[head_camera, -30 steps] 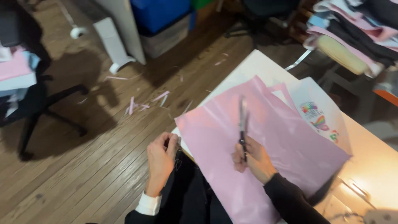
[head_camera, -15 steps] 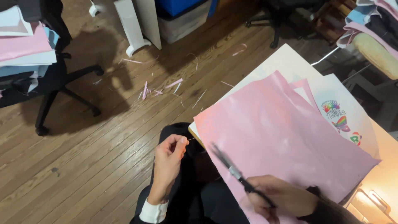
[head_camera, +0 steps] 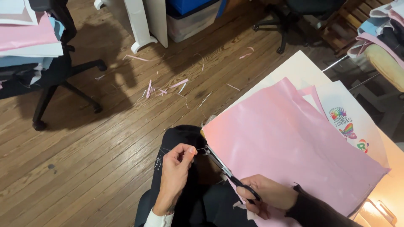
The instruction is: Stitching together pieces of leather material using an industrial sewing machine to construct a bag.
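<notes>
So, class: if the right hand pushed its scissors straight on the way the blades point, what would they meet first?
The right hand aims the scissors up-left along the pink fabric edge. First in line is probably the thin thread pinched by the left hand, though depth is unclear.

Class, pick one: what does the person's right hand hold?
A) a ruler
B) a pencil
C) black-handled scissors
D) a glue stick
C: the right hand grips black-handled scissors, blades pointing at the edge of the pink sheet, near the left hand.
</notes>
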